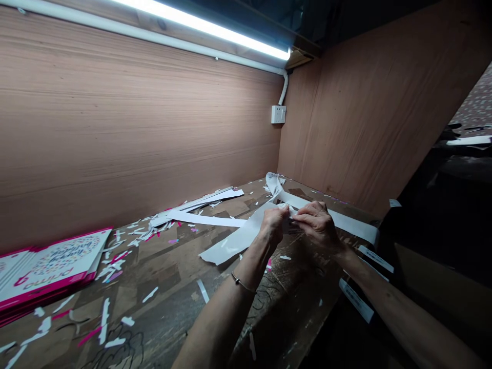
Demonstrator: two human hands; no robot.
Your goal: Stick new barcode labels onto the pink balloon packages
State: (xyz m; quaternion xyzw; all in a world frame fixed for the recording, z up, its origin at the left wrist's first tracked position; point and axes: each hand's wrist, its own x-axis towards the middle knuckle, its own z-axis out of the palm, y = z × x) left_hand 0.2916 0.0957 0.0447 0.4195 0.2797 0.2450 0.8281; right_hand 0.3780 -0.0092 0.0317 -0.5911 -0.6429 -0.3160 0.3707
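Observation:
Above the worktop [154, 271], my left hand [273, 224] and my right hand [318, 224] come close together, both with fingers closed. A crumpled white piece [291, 211], which looks like paper, is pinched between them; the fingers partly cover it. Beneath my left hand lies a wide white paper sheet [230, 243], slanting across the worktop. A long white strip [351, 225] stretches from behind my hands toward the right edge, and a curled end of paper [273, 183] rises just beyond them. My left wrist wears a thin bracelet [243, 283].
Flat printed cards with pink edges [61, 261] are stacked at the left. Long white strips [200, 202] lie along the back wall, and paper scraps [103, 320] litter the worktop. Several small labels [356, 300] sit at the right edge. A wooden panel [357, 118] stands on the right.

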